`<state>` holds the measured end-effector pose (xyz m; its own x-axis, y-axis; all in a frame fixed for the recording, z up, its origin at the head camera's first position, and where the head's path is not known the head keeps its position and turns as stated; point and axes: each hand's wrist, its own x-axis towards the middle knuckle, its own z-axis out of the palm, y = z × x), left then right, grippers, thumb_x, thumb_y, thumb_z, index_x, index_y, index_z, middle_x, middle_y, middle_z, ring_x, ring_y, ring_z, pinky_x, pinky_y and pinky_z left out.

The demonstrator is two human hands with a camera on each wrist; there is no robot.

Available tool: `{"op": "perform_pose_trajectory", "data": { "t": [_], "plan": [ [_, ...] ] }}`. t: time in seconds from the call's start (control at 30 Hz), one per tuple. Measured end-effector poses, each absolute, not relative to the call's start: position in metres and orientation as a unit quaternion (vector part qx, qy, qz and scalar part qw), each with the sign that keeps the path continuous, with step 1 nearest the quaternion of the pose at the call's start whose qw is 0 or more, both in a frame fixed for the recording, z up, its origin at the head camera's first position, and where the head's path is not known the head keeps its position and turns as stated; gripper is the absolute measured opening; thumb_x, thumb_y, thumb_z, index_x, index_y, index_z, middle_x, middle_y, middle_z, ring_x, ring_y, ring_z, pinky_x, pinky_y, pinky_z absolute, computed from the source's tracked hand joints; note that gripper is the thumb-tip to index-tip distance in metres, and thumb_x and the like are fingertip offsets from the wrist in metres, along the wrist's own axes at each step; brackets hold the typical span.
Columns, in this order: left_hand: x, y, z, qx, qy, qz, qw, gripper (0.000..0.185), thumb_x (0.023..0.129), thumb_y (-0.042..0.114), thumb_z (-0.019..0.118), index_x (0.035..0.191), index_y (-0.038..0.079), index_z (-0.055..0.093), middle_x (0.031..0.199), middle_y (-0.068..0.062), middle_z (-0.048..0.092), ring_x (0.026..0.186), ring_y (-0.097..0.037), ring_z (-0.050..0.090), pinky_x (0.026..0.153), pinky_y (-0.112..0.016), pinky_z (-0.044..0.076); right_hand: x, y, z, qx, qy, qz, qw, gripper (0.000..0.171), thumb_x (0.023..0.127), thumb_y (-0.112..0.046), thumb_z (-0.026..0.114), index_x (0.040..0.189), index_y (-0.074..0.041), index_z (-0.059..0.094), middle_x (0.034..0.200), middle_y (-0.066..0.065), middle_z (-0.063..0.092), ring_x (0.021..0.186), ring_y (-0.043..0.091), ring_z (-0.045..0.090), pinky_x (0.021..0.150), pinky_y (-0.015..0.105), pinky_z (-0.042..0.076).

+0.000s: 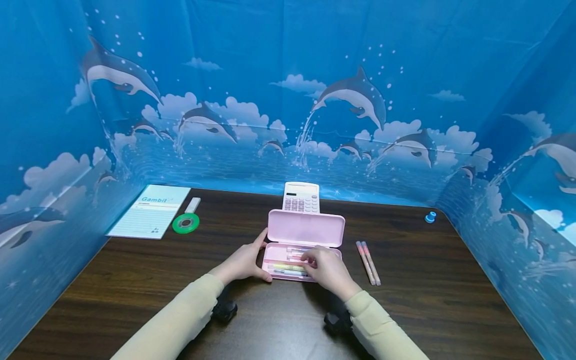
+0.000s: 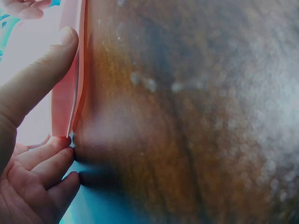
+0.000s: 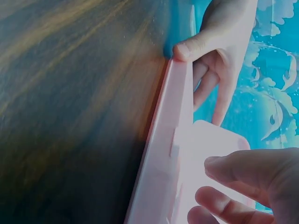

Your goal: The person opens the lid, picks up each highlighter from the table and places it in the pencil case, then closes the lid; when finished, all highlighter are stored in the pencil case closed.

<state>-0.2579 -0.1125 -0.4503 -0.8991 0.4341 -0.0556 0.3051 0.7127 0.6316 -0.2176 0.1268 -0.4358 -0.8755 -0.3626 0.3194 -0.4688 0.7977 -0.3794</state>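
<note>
A pink pencil case (image 1: 306, 228) lies with its lid raised, and several pens (image 1: 288, 270) in yellow and pale tones rest in its tray. My left hand (image 1: 245, 260) holds the case's left end, thumb (image 2: 65, 42) at the front corner and the fingers spread along the side. Over the right half of the tray is my right hand (image 1: 326, 270), fingers bent down toward the pens. In the right wrist view its thumb (image 3: 224, 170) and fingertips stand apart with nothing visible between them. Part of the tray is hidden beneath that hand.
Two pinkish markers (image 1: 368, 263) lie right of the case. Behind the lid is a white calculator (image 1: 300, 196). At the left are a notebook (image 1: 150, 212), a green tape roll (image 1: 185, 223) and a white stick-like item (image 1: 192, 205). A small blue object (image 1: 430, 217) sits far right.
</note>
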Motion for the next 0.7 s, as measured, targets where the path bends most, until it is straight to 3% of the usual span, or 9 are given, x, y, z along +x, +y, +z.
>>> {"op": "perform_pose_trajectory", "data": {
  "t": [0.37, 0.7],
  "plan": [
    [-0.258, -0.111, -0.45, 0.198, 0.918, 0.33, 0.098, 0.129, 0.059, 0.035, 0.091, 0.153, 0.007, 0.007, 0.137, -0.017, 0.051, 0.124, -0.031, 0.049, 0.105, -0.049, 0.035, -0.216, 0.152, -0.431, 0.164, -0.945, 0.256, 0.119, 0.006, 0.078, -0.01, 0.075, 0.082, -0.012, 0.072, 0.068, -0.006, 0.055, 0.061, 0.008, 0.049, 0.054, 0.02, 0.042],
    [-0.258, -0.112, -0.452, 0.201, 0.921, 0.319, 0.094, 0.129, 0.059, 0.036, 0.09, 0.153, 0.006, 0.007, 0.136, -0.015, 0.052, 0.122, -0.028, 0.05, 0.105, -0.046, 0.036, -0.217, 0.191, -0.432, 0.099, -0.954, 0.257, 0.119, 0.011, 0.079, -0.008, 0.075, 0.09, -0.008, 0.073, 0.069, -0.002, 0.054, 0.064, 0.012, 0.047, 0.059, 0.025, 0.043]
  ]
}}
